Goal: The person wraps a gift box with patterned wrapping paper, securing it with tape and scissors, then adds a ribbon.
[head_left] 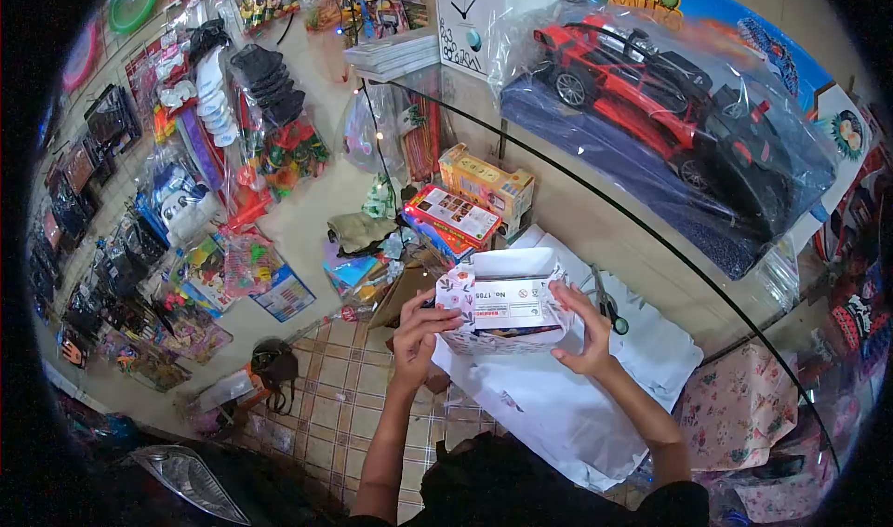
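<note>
Left hand (pixel 416 337) and right hand (pixel 586 330), both half open, hold, above the large white paper sheet (pixel 558 406), opposite ends of a white cardboard box (pixel 507 306) in flowered paper (pixel 452 291). It seems light, stiff; this thin wrap may crease, so firm ends suit holding.

Packaged goods hang along a pale wall (pixel 326 122) at left — beige tiles (pixel 321 378) cover the floor below, and a dark-edged glass shelf (pixel 465 99) slants across the upper right.
</note>
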Motion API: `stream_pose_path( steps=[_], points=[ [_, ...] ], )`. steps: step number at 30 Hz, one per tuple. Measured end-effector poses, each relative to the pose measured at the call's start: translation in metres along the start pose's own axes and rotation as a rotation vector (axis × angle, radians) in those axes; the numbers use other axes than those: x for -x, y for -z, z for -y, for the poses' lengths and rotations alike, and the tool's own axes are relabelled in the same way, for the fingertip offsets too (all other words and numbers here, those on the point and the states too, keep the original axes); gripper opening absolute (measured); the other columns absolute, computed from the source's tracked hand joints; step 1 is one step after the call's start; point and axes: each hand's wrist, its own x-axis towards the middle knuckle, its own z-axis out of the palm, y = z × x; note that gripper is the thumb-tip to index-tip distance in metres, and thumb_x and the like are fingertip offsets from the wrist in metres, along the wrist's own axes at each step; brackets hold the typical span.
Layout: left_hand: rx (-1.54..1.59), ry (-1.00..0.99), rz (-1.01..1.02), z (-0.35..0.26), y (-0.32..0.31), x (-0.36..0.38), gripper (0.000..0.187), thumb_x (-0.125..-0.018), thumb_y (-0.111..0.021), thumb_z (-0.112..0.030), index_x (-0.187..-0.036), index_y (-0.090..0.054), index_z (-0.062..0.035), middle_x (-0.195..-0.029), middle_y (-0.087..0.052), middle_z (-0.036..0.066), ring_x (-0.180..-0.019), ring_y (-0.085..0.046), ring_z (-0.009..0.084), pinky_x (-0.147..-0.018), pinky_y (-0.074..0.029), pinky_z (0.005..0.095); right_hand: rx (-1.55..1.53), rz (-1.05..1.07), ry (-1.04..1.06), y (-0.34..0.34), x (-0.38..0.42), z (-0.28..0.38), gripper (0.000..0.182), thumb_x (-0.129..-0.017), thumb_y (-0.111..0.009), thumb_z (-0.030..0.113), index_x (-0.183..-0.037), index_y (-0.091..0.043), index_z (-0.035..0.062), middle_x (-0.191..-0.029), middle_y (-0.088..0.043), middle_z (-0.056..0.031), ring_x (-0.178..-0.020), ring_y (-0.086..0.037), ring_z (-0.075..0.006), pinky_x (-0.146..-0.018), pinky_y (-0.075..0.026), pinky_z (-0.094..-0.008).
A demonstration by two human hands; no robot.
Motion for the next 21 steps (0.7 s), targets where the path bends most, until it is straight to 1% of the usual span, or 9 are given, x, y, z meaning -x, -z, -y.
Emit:
stream_pose_path(
  steps=[3,6,8,11,14,17,18,21],
  points=[
    [-0.011,0.019,-0.006,-0.002,0.000,0.002,0.042,-0.096,-0.045,-0.037,-0.096,-0.075,-0.0079,-0.104,-0.070,0.008,-0.123,-0.048,0.0328,-0.112,-0.015,0.0556,0.081,0.097,0.004,0.008,-0.008,0.002,0.068,-0.062,-0.085,0.026,-0.121,-0.060,0.0029,-0.122,-0.064,-0.0123,-0.124,-0.053,-0.0274,-0.108,-0.033,-0.0486],
    [-0.036,0.048,-0.013,-0.008,-0.001,0.002,0.036,-0.094,-0.049,-0.034,-0.096,-0.075,-0.0093,-0.104,-0.070,0.007,-0.124,-0.048,0.0314,-0.113,-0.013,0.0551,0.055,0.109,-0.019,0.009,-0.015,0.006,0.061,-0.058,-0.087,0.024,-0.113,-0.066,0.0070,-0.118,-0.066,-0.0076,-0.122,-0.055,-0.0239,-0.105,-0.035,-0.0471],
    [-0.069,0.054,-0.005,-0.010,-0.001,0.001,0.032,-0.092,-0.053,-0.032,-0.095,-0.075,-0.0105,-0.104,-0.070,0.005,-0.124,-0.048,0.0307,-0.113,-0.011,0.0542,0.059,0.126,-0.014,0.010,-0.014,0.004,0.059,-0.059,-0.087,0.022,-0.112,-0.066,0.0093,-0.118,-0.067,-0.0061,-0.122,-0.055,-0.0230,-0.105,-0.034,-0.0468],
    [-0.168,0.016,0.023,-0.016,0.000,-0.004,0.024,-0.086,-0.059,-0.028,-0.095,-0.076,-0.0129,-0.102,-0.071,0.002,-0.121,-0.050,0.0277,-0.111,-0.016,0.0494,0.098,0.145,-0.017,0.014,-0.012,0.002,0.055,-0.060,-0.086,0.019,-0.111,-0.067,0.0112,-0.118,-0.067,-0.0043,-0.121,-0.056,-0.0216,-0.106,-0.033,-0.0468],
    [-0.310,-0.052,0.139,-0.031,0.009,-0.020,0.020,-0.082,-0.062,-0.026,-0.089,-0.076,-0.0134,-0.098,-0.071,-0.001,-0.108,-0.054,0.0236,-0.102,-0.025,0.0449,0.112,0.152,-0.027,0.014,-0.008,-0.002,0.051,-0.061,-0.085,0.017,-0.109,-0.067,0.0116,-0.118,-0.067,-0.0031,-0.121,-0.056,-0.0204,-0.107,-0.031,-0.0470],
    [-0.377,-0.106,0.261,-0.044,0.016,-0.043,0.015,-0.078,-0.066,-0.025,-0.081,-0.075,-0.0125,-0.094,-0.070,-0.002,-0.095,-0.054,0.0206,-0.092,-0.028,0.0432,0.122,0.141,-0.029,0.011,-0.005,-0.004,0.047,-0.062,-0.083,0.016,-0.107,-0.068,0.0116,-0.117,-0.067,-0.0029,-0.121,-0.056,-0.0200,-0.107,-0.031,-0.0471],
    [-0.382,-0.202,0.275,-0.043,0.013,-0.052,0.014,-0.080,-0.066,-0.022,-0.075,-0.072,-0.0100,-0.094,-0.069,-0.001,-0.086,-0.053,0.0212,-0.086,-0.032,0.0407,0.127,0.136,-0.029,0.011,-0.005,-0.004,0.046,-0.062,-0.083,0.015,-0.106,-0.068,0.0116,-0.117,-0.067,-0.0029,-0.121,-0.056,-0.0200,-0.107,-0.031,-0.0471],
    [-0.239,-0.178,0.345,-0.056,-0.009,-0.079,0.015,-0.084,-0.064,-0.019,-0.078,-0.072,-0.0076,-0.096,-0.069,0.001,-0.087,-0.055,0.0216,-0.083,-0.036,0.0371,0.143,0.151,-0.024,0.010,-0.004,-0.005,0.042,-0.064,-0.082,0.014,-0.104,-0.068,0.0116,-0.116,-0.068,-0.0028,-0.121,-0.056,-0.0200,-0.107,-0.031,-0.0476]
  ],
)
